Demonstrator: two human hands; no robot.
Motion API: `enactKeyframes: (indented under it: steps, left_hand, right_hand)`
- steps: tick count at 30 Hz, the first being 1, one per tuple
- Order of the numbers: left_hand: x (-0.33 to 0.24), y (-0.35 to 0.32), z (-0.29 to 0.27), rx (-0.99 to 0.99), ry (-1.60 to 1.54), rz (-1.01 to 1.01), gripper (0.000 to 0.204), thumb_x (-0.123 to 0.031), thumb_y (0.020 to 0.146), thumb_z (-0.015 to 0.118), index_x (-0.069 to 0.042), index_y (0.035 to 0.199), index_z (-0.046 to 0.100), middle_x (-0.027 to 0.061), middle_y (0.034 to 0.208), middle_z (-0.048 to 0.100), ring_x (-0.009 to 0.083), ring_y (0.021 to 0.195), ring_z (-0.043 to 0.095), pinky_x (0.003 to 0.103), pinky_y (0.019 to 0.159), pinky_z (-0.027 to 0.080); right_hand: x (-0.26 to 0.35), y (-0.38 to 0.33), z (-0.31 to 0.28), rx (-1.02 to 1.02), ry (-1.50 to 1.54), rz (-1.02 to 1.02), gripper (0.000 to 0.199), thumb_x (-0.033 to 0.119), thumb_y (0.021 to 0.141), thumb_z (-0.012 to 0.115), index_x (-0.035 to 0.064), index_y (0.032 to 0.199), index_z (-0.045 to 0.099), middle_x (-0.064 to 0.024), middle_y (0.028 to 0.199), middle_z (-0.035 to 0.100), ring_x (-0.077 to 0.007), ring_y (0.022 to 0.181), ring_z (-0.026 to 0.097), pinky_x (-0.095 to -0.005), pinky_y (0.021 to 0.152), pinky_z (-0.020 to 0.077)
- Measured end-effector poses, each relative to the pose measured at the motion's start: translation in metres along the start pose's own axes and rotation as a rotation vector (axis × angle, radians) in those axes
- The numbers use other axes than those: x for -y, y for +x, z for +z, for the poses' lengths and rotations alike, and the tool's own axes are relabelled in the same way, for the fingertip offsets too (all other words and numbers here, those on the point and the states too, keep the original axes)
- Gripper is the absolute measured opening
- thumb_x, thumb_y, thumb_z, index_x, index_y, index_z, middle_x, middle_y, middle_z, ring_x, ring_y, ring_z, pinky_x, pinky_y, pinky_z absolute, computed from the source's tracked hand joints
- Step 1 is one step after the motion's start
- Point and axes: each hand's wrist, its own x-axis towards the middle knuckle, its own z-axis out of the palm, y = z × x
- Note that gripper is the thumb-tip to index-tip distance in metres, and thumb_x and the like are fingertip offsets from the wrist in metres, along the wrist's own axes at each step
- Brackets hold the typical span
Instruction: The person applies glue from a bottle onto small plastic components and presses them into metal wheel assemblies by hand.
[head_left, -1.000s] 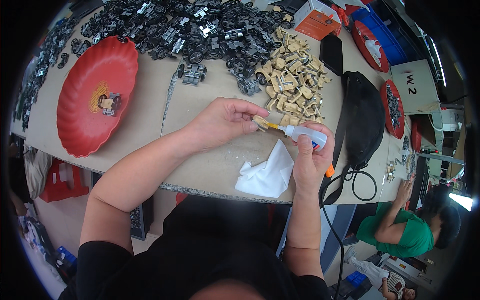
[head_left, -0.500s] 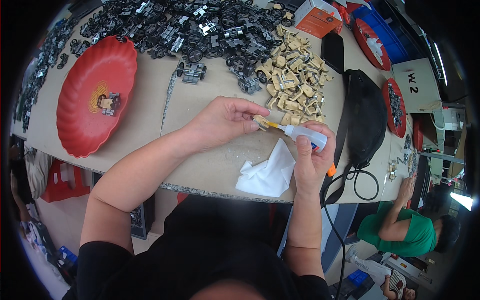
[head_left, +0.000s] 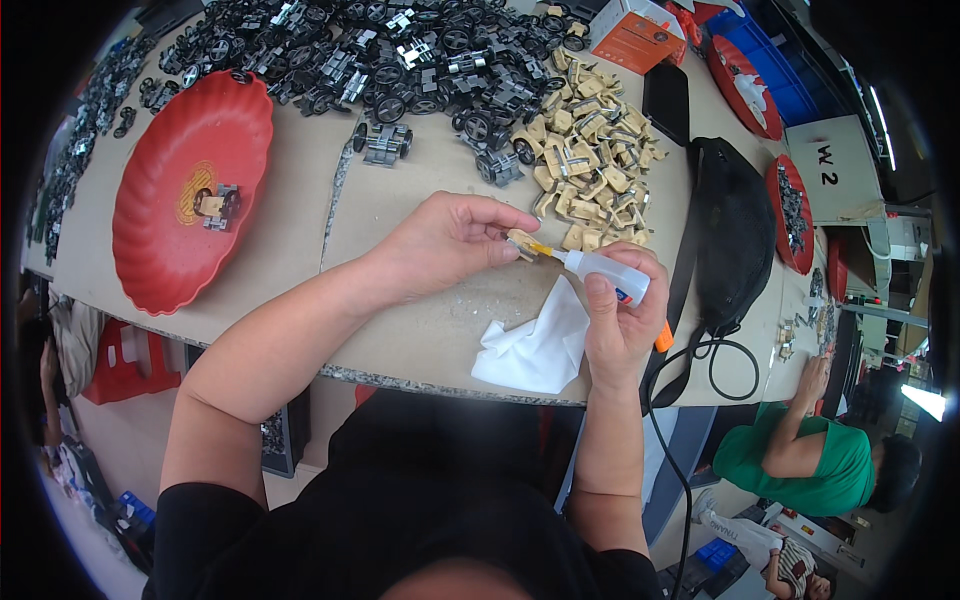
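Left hand (head_left: 445, 245): thumb and forefinger narrow, pinching a small tan part (head_left: 520, 243) at their tips. Right hand (head_left: 625, 315): wrapped round a white squeeze bottle (head_left: 612, 277), yellow nozzle (head_left: 543, 249) angled left to the part; actual contact too small to confirm.

Risks, my judgement: too hard a squeeze could flood the part and wet the left fingertips, so close to the nozzle. A loose pinch could let the part twist under nozzle pressure. Drips might land on the surface (head_left: 420, 335) below the hands or the white cloth (head_left: 535, 342) just left of the right hand.
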Motion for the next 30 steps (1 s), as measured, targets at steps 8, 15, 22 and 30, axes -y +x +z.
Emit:
enactKeyframes:
  steps: [8, 15, 22, 30]
  left_hand:
    - [0.0005, 0.0002, 0.0008, -0.006, 0.012, -0.013, 0.030, 0.002, 0.082, 0.056, 0.000, 0.111, 0.055, -0.0037, 0.078, 0.053, 0.0006, 0.072, 0.049, 0.016, 0.066, 0.043]
    - [-0.0008, 0.0002, -0.0004, -0.002, -0.004, -0.027, 0.031, 0.003, 0.081, 0.055, 0.000, 0.112, 0.054, -0.0011, 0.083, 0.056, 0.0018, 0.075, 0.052, 0.016, 0.069, 0.044]
    - [-0.0002, -0.0003, -0.0015, -0.006, -0.024, -0.030, 0.030, 0.004, 0.081, 0.054, 0.001, 0.111, 0.054, 0.0012, 0.086, 0.058, 0.0037, 0.078, 0.054, 0.017, 0.071, 0.045]
    - [-0.0010, -0.0001, -0.0002, -0.013, -0.005, -0.035, 0.030, 0.004, 0.081, 0.054, 0.001, 0.111, 0.054, 0.0013, 0.085, 0.058, 0.0040, 0.077, 0.055, 0.017, 0.071, 0.046]
  right_hand:
    - [0.0000, -0.0006, 0.0005, -0.003, -0.027, -0.045, 0.028, 0.006, 0.076, 0.064, -0.0004, 0.096, 0.046, -0.0135, 0.092, 0.053, -0.0172, 0.081, 0.051, -0.0271, 0.072, 0.0417]
    - [0.0005, 0.0006, -0.0025, 0.056, -0.146, -0.134, 0.029, 0.006, 0.074, 0.066, -0.0002, 0.095, 0.047, -0.0137, 0.091, 0.053, -0.0183, 0.080, 0.052, -0.0270, 0.071, 0.0419]
    - [0.0010, 0.0015, -0.0010, 0.031, -0.159, -0.149, 0.028, 0.005, 0.072, 0.067, -0.0003, 0.093, 0.049, -0.0137, 0.088, 0.054, -0.0190, 0.078, 0.052, -0.0272, 0.070, 0.0419]
    - [0.0002, 0.0012, -0.0004, 0.012, -0.140, -0.140, 0.028, 0.005, 0.072, 0.068, -0.0002, 0.093, 0.049, -0.0131, 0.088, 0.054, -0.0188, 0.078, 0.053, -0.0274, 0.070, 0.0422]
